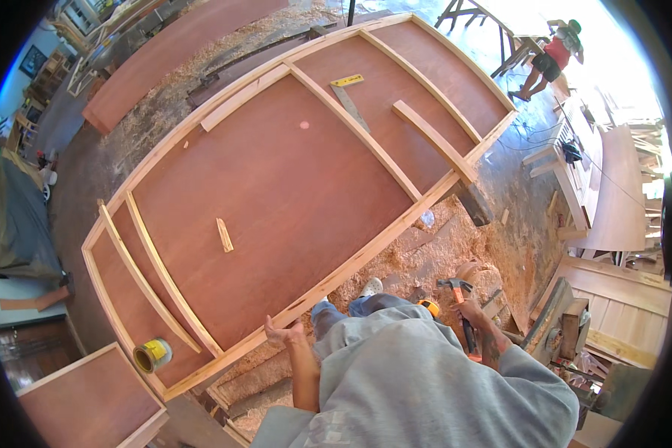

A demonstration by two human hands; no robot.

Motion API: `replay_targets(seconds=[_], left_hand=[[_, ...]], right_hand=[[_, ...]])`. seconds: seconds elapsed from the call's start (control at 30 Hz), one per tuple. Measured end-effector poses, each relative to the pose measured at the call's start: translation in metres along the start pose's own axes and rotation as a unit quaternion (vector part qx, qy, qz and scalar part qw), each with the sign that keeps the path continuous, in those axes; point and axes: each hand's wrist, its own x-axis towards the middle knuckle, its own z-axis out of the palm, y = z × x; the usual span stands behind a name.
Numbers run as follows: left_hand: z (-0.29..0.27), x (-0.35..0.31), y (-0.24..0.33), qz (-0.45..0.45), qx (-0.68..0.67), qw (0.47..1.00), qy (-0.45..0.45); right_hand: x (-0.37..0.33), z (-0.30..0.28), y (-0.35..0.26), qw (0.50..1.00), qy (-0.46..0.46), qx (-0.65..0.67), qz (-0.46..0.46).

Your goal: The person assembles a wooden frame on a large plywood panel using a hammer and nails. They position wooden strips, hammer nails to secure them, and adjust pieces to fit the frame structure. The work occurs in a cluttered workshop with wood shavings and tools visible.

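Note:
My right hand (472,312) is wrapped round the handle of a claw hammer (470,340), held low beside my right side. My left hand (282,333) is at the near rail (336,278) of a large wooden frame, fingers apart and nothing in them; whether it touches the rail I cannot tell. A reddish-brown plywood panel (261,187) fills the frame, crossed by pale wooden battens (355,131). On the panel lie a try square (347,81) with a yellow handle, a short wood offcut (225,235) and a loose batten (434,142) reaching over the near rail.
A yellow tin (155,354) is at the panel's left end. Wood shavings (448,239) cover the floor by my feet, with a yellow-and-black tool (428,307) near my knee. Another person (556,56) is at the far right. Stacked boards (612,299) and a bench (571,175) stand to the right.

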Motion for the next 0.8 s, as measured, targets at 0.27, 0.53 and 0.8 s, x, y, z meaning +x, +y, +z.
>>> replay_targets(seconds=[0.27,0.53,0.8], left_hand=[[-0.009,-0.009,0.013,-0.097,0.093,0.982,-0.135],[0.030,-0.084,-0.040,-0.185,0.696,0.580,-0.380],[0.149,-0.106,-0.171,0.125,0.712,0.463,-0.513]], right_hand=[[-0.025,0.013,0.032,0.997,0.011,0.075,-0.013],[-0.027,0.025,0.190,0.985,0.079,0.131,0.086],[-0.053,0.060,0.281,0.997,0.043,-0.026,0.062]])
